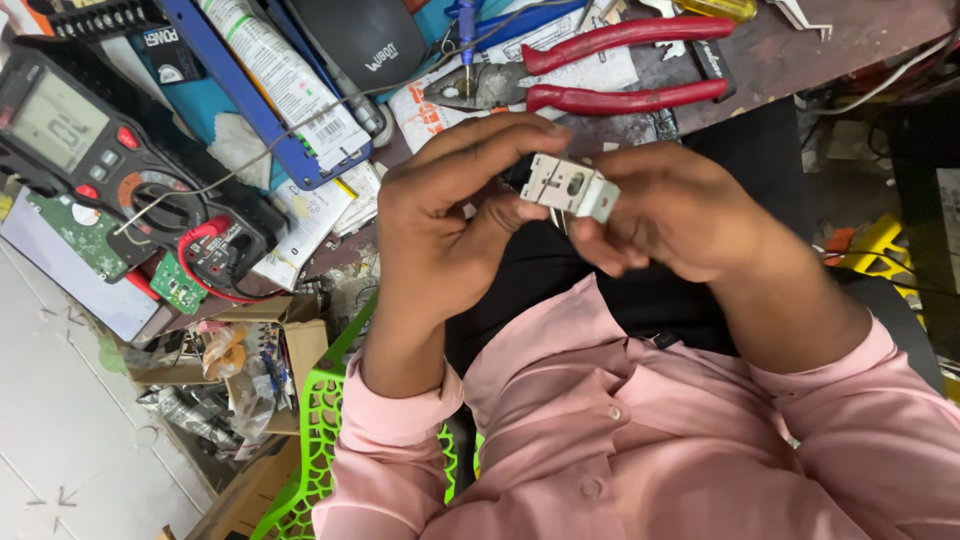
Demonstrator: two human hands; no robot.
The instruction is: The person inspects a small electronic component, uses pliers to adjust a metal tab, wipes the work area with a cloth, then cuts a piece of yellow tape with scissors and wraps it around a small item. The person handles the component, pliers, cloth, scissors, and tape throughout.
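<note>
Both hands meet over the person's lap, just near of the counter (pixel 770 60) edge, around one small white plastic socket module (pixel 572 187). The left hand (pixel 450 225) curls its fingers (pixel 500 140) narrowly, thumb and forefinger pinching the module's left end. The right hand (pixel 680 215) closes on its right end. On the counter beyond lie one pair of red-handled pliers (pixel 600 70) and, far left, one black multimeter (pixel 100 150).

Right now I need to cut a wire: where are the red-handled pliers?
The red-handled pliers lie at top centre of the head view, on the cluttered bench, just beyond both hands.
</note>
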